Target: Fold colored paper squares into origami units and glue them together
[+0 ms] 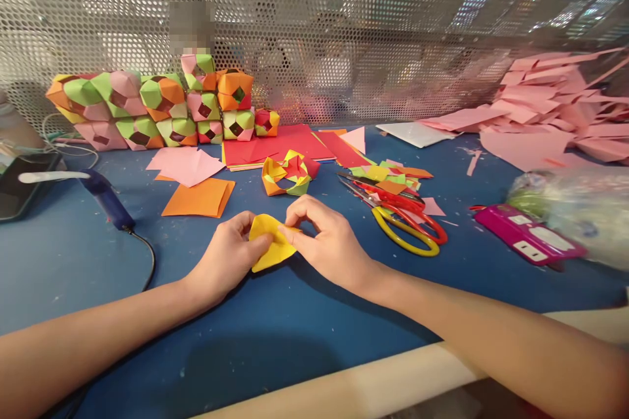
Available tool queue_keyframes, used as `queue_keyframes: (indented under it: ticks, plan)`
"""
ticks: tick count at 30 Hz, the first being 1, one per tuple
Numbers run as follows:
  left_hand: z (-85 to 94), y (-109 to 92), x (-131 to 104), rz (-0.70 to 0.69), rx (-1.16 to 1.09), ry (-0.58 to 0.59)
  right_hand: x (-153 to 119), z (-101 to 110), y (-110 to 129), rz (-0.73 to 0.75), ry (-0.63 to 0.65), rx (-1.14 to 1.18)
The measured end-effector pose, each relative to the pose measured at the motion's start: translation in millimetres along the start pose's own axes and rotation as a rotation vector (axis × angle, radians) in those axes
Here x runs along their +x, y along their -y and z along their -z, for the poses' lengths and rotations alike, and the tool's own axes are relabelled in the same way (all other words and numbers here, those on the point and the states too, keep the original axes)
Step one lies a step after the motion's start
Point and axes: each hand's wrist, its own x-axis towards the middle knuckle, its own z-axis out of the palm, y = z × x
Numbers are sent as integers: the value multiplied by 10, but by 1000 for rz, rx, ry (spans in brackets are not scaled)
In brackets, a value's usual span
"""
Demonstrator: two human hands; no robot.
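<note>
A yellow piece of paper (269, 260) is held between my two hands, just above the blue table. My left hand (230, 249) pinches its left side, thumb on the front face. At the upper right corner, the thumb and fingers of my right hand (328, 242) close on the same sheet. Beyond my hands sits a ring of folded paper units (275, 184) in orange, yellow, red and green. To its left lie a folded orange sheet (196, 200) and several pink sheets (189, 165).
Scissors with yellow and red handles (407, 243) lie right of my hands, near paper scraps (393, 177). Stacked folded-paper balls (162, 98) line the mesh panel. A blue glue gun-like tool (111, 203) with a cord lies left. A magenta power strip (528, 236) is at right.
</note>
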Motion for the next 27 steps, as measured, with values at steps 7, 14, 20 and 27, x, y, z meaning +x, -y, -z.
queue_keyframes:
  ticks: [7, 14, 20, 27]
  plan:
    - [8, -2, 3, -22, 32, -6, -4, 59, 91, 96, 111, 43]
    - [4, -13, -33, -135, 202, 16, 26, 82, 104, -294, 122, 275]
    - [11, 4, -28, -123, 233, 24, 53, 42, 27, -419, 189, 491]
    - [5, -11, -16, -73, 181, 40, 44, 39, 24, -392, 238, 400]
